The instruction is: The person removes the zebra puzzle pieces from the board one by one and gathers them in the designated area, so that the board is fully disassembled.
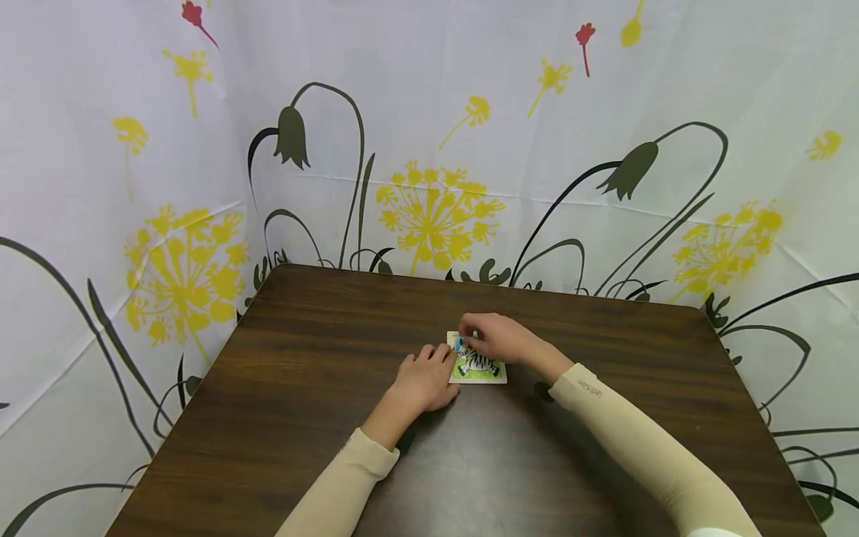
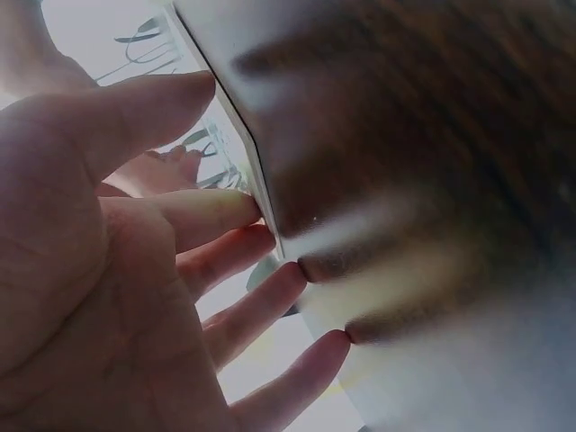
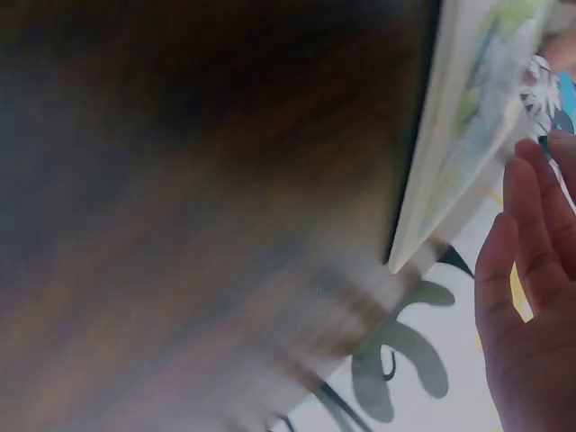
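A small square zebra picture board [image 1: 495, 377], pale-rimmed with green grass, lies flat on the table; it looks like a puzzle. My left hand [image 1: 424, 380] rests at its left side, fingers fairly straight. In the left wrist view, some fingertips [image 2: 247, 205] touch the board's edge and others the tabletop. Over the board's upper part is my right hand [image 1: 499, 338], fingers bent. The right wrist view shows it pinching a small puzzle piece [image 3: 540, 99] with zebra stripes and blue, partly cut off by the frame. That hand hides the board's upper right.
The brown wooden table [image 1: 322, 335] extends around the board on all sides. Behind it hangs a white curtain [image 1: 416, 89] printed with yellow and red flowers and dark stems, close to the table's back edge.
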Available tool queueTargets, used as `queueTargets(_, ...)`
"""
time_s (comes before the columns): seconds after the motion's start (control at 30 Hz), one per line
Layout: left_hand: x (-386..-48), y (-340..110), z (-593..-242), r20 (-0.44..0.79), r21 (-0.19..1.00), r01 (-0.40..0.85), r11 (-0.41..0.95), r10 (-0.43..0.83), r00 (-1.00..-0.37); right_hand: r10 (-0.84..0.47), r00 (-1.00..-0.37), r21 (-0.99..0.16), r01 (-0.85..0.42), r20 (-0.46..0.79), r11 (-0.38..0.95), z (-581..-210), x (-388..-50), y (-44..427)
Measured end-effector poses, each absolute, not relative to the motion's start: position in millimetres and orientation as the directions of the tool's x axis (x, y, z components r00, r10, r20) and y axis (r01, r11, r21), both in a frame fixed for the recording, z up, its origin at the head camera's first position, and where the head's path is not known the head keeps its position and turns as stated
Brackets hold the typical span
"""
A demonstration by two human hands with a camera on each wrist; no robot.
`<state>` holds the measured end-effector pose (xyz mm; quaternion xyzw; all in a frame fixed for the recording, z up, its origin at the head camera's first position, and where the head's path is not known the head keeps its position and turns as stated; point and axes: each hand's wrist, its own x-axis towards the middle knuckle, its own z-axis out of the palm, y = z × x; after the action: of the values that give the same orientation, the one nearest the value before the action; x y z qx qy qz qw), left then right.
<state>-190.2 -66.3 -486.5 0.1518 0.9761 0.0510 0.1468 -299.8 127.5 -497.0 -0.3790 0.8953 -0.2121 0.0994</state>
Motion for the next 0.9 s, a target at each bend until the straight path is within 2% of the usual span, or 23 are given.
queueTargets(0.2,-188.7,-66.8,-491.0,-0.199,0.077,0.329,0.941,0.338,-0.920,-0.645,-0.764,-0.657,-0.499,0.025,0.565,-499.8,-294.3,148.4)
queueTargets(0.37,-189.2,-66.3,-492.2,-0.096,0.000,0.360,0.933,0.358,-0.929,-0.548,-0.836,-0.713,-0.400,0.027,0.576,-502.8,-295.2,170.8)
queueTargets(0.53,-192.2,-66.5,-492.4,-0.055,-0.019,0.369,0.929,0.368,-0.928,-0.464,-0.886,-0.737,-0.308,-0.008,0.601,-502.3,-304.6,197.6)
queueTargets(0.63,-192.8,-66.7,-490.8,-0.051,-0.012,0.370,0.929,0.369,-0.928,-0.442,-0.895,-0.734,-0.262,-0.057,0.626,-499.6,-312.0,214.2)
queueTargets(0.9,-192.6,-65.7,-486.6,-0.018,0.019,0.364,0.931,0.364,-0.931,-0.479,-0.853,-0.693,-0.218,-0.207,0.688,-501.3,-327.6,237.0)
